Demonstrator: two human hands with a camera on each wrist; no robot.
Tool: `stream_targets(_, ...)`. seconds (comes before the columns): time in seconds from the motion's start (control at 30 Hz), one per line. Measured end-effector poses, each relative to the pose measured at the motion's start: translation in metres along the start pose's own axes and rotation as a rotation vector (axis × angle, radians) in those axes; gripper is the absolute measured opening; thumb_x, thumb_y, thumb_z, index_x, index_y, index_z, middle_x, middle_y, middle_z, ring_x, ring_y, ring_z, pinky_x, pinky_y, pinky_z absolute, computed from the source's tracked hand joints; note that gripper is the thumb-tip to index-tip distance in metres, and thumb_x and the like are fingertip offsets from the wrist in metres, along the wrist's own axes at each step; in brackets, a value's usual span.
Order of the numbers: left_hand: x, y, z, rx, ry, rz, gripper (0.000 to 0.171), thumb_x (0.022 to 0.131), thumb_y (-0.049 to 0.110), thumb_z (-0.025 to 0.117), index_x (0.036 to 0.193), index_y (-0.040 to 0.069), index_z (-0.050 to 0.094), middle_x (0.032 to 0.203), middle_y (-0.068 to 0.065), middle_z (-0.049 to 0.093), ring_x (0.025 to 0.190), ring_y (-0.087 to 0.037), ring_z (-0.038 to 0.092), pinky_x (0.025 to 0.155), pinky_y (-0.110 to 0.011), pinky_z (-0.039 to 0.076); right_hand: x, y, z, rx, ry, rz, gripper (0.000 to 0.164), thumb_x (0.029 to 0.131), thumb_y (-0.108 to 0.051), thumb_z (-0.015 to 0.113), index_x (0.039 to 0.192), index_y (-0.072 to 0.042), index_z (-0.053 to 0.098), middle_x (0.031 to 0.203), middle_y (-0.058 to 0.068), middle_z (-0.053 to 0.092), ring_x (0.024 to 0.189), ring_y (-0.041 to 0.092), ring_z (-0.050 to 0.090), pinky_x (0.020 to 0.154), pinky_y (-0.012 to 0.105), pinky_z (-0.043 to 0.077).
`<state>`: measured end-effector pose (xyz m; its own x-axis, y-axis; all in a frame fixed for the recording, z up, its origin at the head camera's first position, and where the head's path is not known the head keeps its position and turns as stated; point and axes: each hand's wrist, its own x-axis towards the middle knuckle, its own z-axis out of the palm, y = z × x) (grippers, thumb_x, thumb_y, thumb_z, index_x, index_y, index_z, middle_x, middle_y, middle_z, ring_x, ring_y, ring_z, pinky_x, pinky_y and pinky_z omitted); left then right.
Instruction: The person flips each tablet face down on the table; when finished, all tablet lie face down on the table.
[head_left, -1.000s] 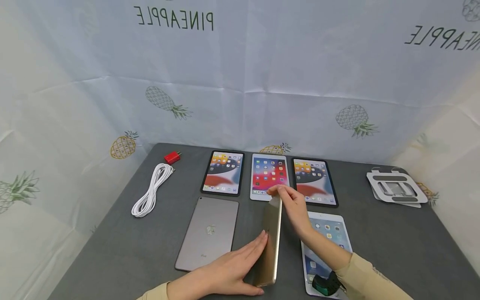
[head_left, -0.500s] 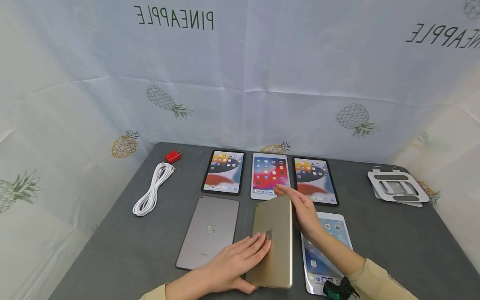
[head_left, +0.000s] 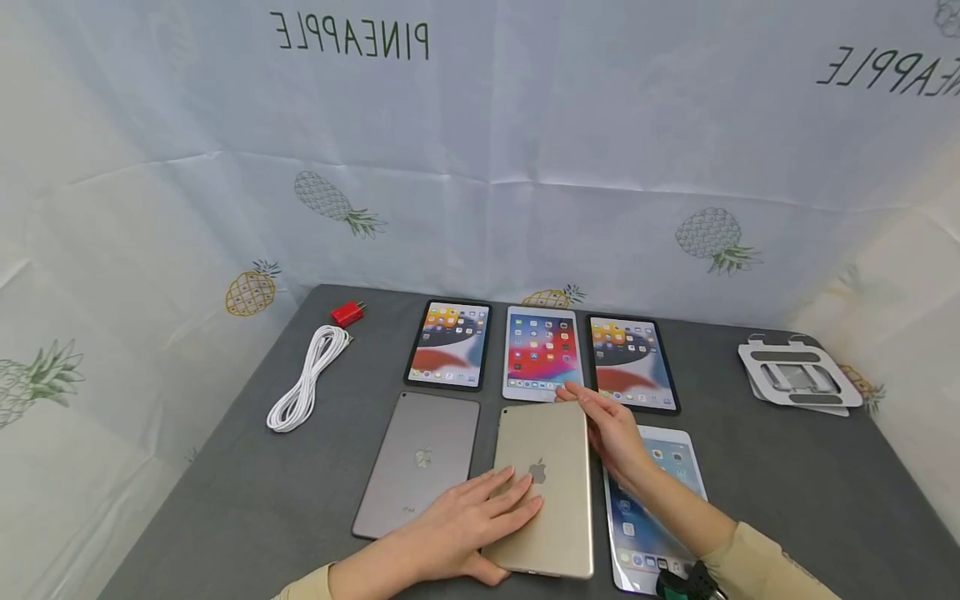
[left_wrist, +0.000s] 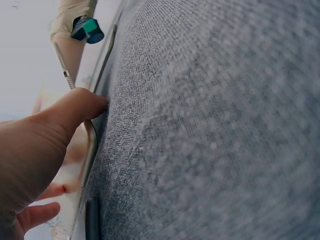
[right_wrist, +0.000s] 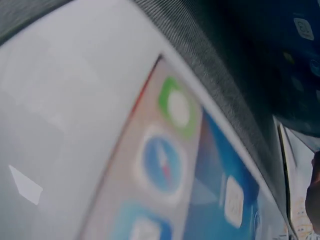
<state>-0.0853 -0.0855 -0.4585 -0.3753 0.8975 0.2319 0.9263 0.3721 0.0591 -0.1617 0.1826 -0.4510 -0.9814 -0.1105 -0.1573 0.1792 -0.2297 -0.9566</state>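
A gold tablet [head_left: 551, 450] lies tilted with its back up, its right edge raised off the table. Across its lower left back rests my left hand [head_left: 472, 521], fingers spread and nearly straight. In the left wrist view the left thumb [left_wrist: 75, 110] comes down by the tablet's edge at the cloth. My right hand [head_left: 611, 429] holds the tablet's far right corner; its thumb is hidden. Left of it a grey tablet [head_left: 420, 462] lies face down. Under the right forearm is a white tablet [head_left: 648, 533] with its screen lit, seen close up in the right wrist view.
Along the back lie a black-framed tablet [head_left: 448, 343], a white-framed tablet [head_left: 543, 352] and another black-framed tablet [head_left: 632, 362], all lit. A coiled white cable [head_left: 307, 379] and a red plug [head_left: 347, 313] sit at left, a folded white stand [head_left: 798, 375] at right.
The gold tablet has gone from standing nearly on its edge to leaning low, back up. My right hand has lowered with its far corner; my left hand stays against the back.
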Motion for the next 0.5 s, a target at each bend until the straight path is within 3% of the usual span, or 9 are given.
stream_targets(0.17,-0.001,0.001,-0.003,-0.063,-0.059,-0.025,0.081,0.087,0.054,0.066,0.151,0.013,0.038,0.153,-0.011,0.037,0.138,-0.034,0.037,0.103,-0.036,0.043,0.001,0.002,-0.007,-0.231,0.086,0.003,0.042,0.1,-0.024,0.058,0.135,-0.001,0.057,0.121,0.007,0.067,0.103,0.015,0.068,0.082,0.028,0.055)
stream_targets(0.3,-0.001,-0.001,-0.002,-0.117,-0.091,-0.049,0.078,0.089,0.053,0.065,0.152,0.016,0.037,0.155,-0.008,0.035,0.14,-0.033,0.035,0.086,-0.03,0.053,0.002,0.0,-0.013,-0.472,0.089,-0.027,0.039,0.098,-0.029,0.061,0.13,-0.006,0.063,0.119,0.008,0.069,0.114,0.021,0.062,0.084,0.026,0.053)
stream_targets(0.4,-0.001,-0.001,-0.001,-0.117,-0.104,-0.056,0.076,0.09,0.054,0.062,0.151,0.016,0.038,0.155,-0.007,0.036,0.14,-0.031,0.035,0.075,-0.025,0.054,0.003,-0.003,-0.017,-0.611,0.073,-0.05,0.037,0.097,-0.029,0.062,0.127,-0.008,0.066,0.117,0.006,0.07,0.121,0.026,0.057,0.092,0.033,0.05)
stream_targets(0.5,-0.002,-0.001,0.001,-0.088,-0.093,-0.052,0.074,0.091,0.056,0.061,0.15,0.016,0.041,0.154,-0.007,0.038,0.139,-0.03,0.036,0.073,-0.024,0.054,0.005,-0.004,-0.019,-0.69,0.046,-0.072,0.033,0.097,-0.027,0.062,0.124,-0.009,0.069,0.118,0.006,0.069,0.122,0.03,0.055,0.097,0.043,0.048)
